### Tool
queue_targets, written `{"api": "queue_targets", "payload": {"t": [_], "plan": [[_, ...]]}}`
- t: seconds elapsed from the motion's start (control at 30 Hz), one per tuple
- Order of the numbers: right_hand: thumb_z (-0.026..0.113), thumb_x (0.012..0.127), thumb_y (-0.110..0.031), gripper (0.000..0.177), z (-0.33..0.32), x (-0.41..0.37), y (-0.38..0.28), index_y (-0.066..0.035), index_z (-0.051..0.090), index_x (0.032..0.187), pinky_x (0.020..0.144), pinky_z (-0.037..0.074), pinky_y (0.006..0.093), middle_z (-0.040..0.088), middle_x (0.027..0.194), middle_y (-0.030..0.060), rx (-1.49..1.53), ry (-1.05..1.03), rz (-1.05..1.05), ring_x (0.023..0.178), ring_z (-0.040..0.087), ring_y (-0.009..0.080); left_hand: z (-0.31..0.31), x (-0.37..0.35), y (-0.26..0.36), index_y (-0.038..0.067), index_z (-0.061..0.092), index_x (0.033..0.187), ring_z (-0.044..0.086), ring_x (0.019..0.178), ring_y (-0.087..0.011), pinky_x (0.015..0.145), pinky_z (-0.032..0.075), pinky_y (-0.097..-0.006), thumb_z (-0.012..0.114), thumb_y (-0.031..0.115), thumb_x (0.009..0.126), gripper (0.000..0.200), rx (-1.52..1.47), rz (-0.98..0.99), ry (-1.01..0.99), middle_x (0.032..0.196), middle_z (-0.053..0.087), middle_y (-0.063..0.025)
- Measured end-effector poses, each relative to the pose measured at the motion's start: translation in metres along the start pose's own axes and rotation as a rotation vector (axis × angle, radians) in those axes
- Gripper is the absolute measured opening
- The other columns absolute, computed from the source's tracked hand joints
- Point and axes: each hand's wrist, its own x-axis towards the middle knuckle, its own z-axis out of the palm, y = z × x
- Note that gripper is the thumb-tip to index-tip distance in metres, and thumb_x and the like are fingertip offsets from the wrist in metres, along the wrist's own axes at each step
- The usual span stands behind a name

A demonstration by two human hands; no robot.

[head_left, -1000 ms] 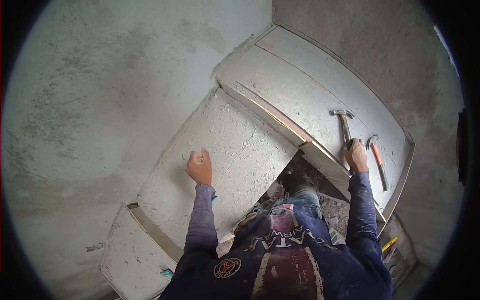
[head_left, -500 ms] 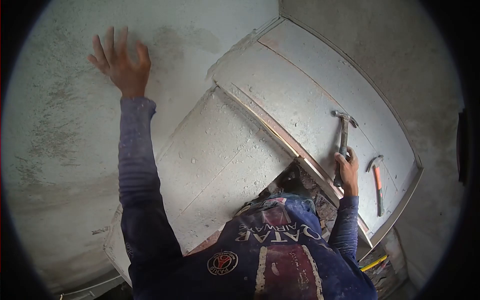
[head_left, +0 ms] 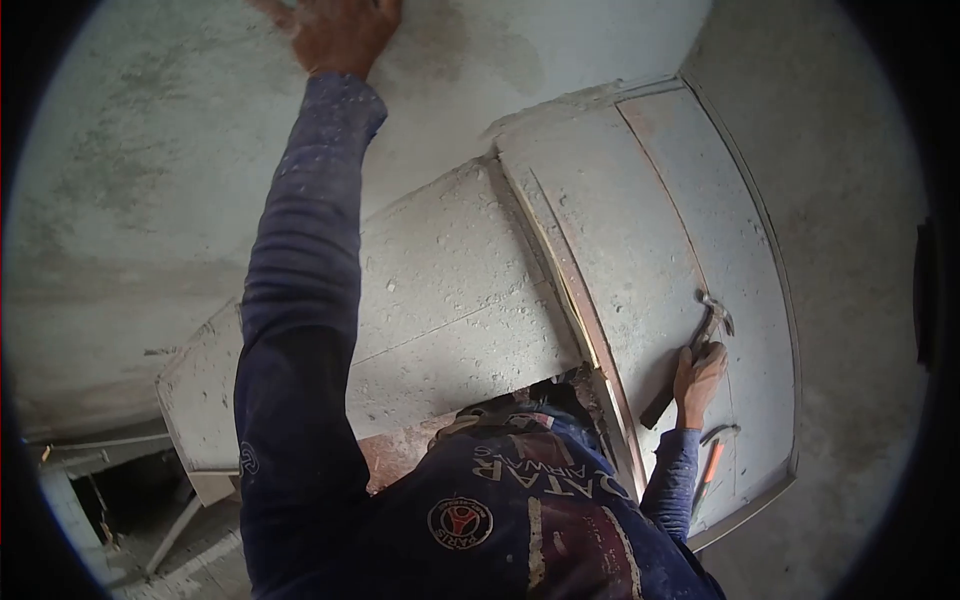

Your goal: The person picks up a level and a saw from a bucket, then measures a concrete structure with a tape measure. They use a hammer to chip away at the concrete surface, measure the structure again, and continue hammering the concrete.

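On my feed, the right hand (head_left: 702, 372) is closed around the handle of a claw hammer (head_left: 713, 318). The metal head stands out just beyond the fingers, on the side away from the body, and the dark end of the handle comes out below the palm, to the left of the wrist. Under this hand I see a pale panel (head_left: 620, 230); whether the hammer touches it, I cannot tell. A second hammer (head_left: 711, 465), with an orange part on its handle, lies on the same panel, just beside the right wrist and nearer to the body. To the left of the right hand is a dusty board (head_left: 440, 300) with small crumbs. Well apart from both hammers, the left hand (head_left: 348, 35) has its fingers spread and grips nothing that I can see. It is before the wall (head_left: 180, 190), partly cut by the top edge, and I cannot tell if it touches.
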Motion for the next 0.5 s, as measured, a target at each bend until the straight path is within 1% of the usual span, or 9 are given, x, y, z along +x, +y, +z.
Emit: {"api": "queue_targets", "payload": {"t": [0.13, 0.2, 0.23, 0.27, 0.33, 0.37, 0.4, 0.43, 0.5], "plan": [[0.073, 0.083, -0.023, 0.034, -0.010, 0.033, 0.039, 0.005, 0.062, 0.098, 0.075, 0.051, 0.0443, 0.065, 0.095, 0.0236, 0.145, -0.162, -0.084, 0.081, 0.064, 0.0373, -0.002, 0.001, -0.002, 0.016, 0.037, 0.151, 0.012, 0.153, -0.0378, 0.114, 0.007, -0.0742, 0.057, 0.031, 0.087, 0.069, -0.070, 0.024, 0.014, 0.165, 0.020, -0.0106], [0.071, 0.087, -0.020, 0.032, -0.023, 0.031, 0.034, 0.006, 0.063, 0.104, 0.075, 0.054, 0.0412, 0.068, 0.097, 0.0223, 0.171, -0.110, -0.217, 0.083, 0.067, 0.0330, -0.009, -0.002, -0.005, 0.012, 0.032, 0.154, 0.017, 0.152, -0.0383, 0.116, 0.008, -0.0717, 0.059, 0.030, 0.085, 0.076, -0.211, 0.026, 0.091, 0.164, 0.024, -0.0122], [0.070, 0.084, -0.016, 0.026, -0.019, 0.029, 0.038, 0.002, 0.064, 0.102, 0.068, 0.052, 0.0375, 0.066, 0.086, 0.0155, 0.110, 0.081, -0.349, 0.076, 0.063, 0.0271, -0.013, -0.003, -0.004, 0.013, 0.031, 0.154, 0.015, 0.152, -0.0381, 0.116, 0.008, -0.0712, 0.061, 0.029, 0.083, 0.079, -0.297, 0.017, 0.057, 0.164, 0.022, -0.0124], [0.070, 0.084, -0.016, 0.026, -0.024, 0.029, 0.019, 0.002, 0.064, 0.102, 0.068, 0.052, 0.0375, 0.066, 0.086, 0.0155, 0.115, 0.084, -0.397, 0.076, 0.063, 0.0271, -0.017, -0.005, -0.005, 0.013, 0.030, 0.155, 0.009, 0.153, -0.0378, 0.117, 0.005, -0.0704, 0.064, 0.031, 0.081, 0.084, -0.376, -0.012, 0.003, 0.166, 0.018, -0.0118], [0.066, 0.082, -0.011, 0.022, -0.047, 0.010, -0.017, 0.000, 0.064, 0.101, 0.062, 0.048, 0.0351, 0.058, 0.075, 0.0088, 0.084, -0.013, -0.351, 0.067, 0.055, 0.0210, -0.012, -0.032, 0.018, 0.012, 0.066, 0.117, 0.031, 0.144, -0.0323, 0.120, 0.013, -0.0628, 0.068, 0.030, 0.082, 0.039, -0.578, -0.172, 0.073, 0.140, 0.053, -0.0093], [0.062, 0.080, -0.008, 0.020, -0.043, 0.006, -0.026, -0.003, 0.064, 0.099, 0.059, 0.044, 0.0338, 0.049, 0.069, 0.0050, 0.169, -0.034, -0.368, 0.061, 0.046, 0.0179, -0.024, -0.054, 0.032, 0.012, 0.065, 0.122, 0.037, 0.140, -0.0357, 0.120, 0.017, -0.0610, 0.064, 0.033, 0.086, 0.042, -0.592, -0.185, -0.027, 0.138, 0.055, -0.0127], [0.060, 0.081, -0.008, 0.021, -0.042, -0.007, -0.051, -0.002, 0.064, 0.101, 0.059, 0.044, 0.0336, 0.051, 0.068, 0.0060, 0.249, -0.012, -0.478, 0.060, 0.049, 0.0179, -0.048, -0.081, 0.046, 0.011, 0.063, 0.127, 0.043, 0.136, -0.0392, 0.120, 0.020, -0.0593, 0.060, 0.036, 0.090, 0.045, -0.607, -0.197, -0.127, 0.135, 0.058, -0.0161], [0.059, 0.080, -0.005, 0.023, -0.041, -0.019, -0.072, -0.002, 0.064, 0.102, 0.060, 0.046, 0.0331, 0.053, 0.070, 0.0064, 0.249, -0.114, -0.492, 0.063, 0.052, 0.0173, -0.084, -0.115, 0.059, 0.005, 0.063, 0.124, 0.047, 0.133, -0.0390, 0.119, 0.024, -0.0581, 0.063, 0.031, 0.089, 0.044, -0.892, -0.333, -0.249, 0.130, 0.061, -0.0188], [0.058, 0.078, -0.002, 0.027, -0.025, -0.036, -0.102, -0.001, 0.064, 0.105, 0.061, 0.047, 0.0325, 0.056, 0.073, 0.0067, 0.274, -0.244, -0.603, 0.066, 0.056, 0.0164, -0.161, -0.189, 0.074, 0.005, 0.063, 0.124, 0.049, 0.131, -0.0363, 0.117, 0.028, -0.0546, 0.064, 0.024, 0.090, 0.039, -1.075, -0.487, -0.397, 0.128, 0.061, -0.0202]]}}
